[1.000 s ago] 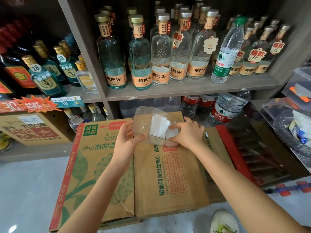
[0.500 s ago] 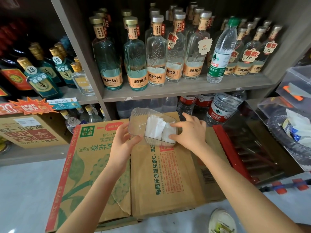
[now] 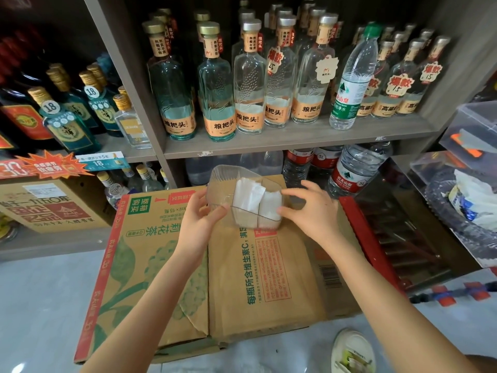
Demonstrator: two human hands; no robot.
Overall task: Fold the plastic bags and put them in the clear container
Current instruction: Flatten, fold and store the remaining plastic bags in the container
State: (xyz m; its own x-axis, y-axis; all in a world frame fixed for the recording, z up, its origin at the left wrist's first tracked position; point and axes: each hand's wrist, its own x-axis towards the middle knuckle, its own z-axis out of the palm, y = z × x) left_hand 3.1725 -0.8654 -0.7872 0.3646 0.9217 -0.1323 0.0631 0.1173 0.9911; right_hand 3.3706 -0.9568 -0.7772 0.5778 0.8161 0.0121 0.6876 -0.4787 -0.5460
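View from a head camera looking down at two bare arms reaching forward in front of a shop shelf. Just above the centre of the frame, a clear container [image 3: 224, 184] sits on top of brown cardboard boxes [image 3: 269, 278] that fill the lower middle. The container is oblong. Its long axis runs roughly left to right, with the left end a little higher in the frame, and its open top faces up toward the camera.

Folded white plastic bags [image 3: 248, 196] stand on end in the right half of the container. They form two flat bundles side by side, with their long sides running up and down the frame. The left half holds nothing.

The left hand [image 3: 196, 222] holds the container's left end, with the thumb against the near wall and the fingers curled behind it. The right hand [image 3: 313, 211] is at the right end with its fingers spread and loosely bent, gripping nothing. Its thumb and forefinger tips are at the container's wall, and it is unclear whether they touch it.

Across the top of the frame, a grey shelf [image 3: 295, 135] carries rows of glass bottles [image 3: 250, 84] with orange labels. A plastic water bottle [image 3: 352, 82] with a green cap stands among them.
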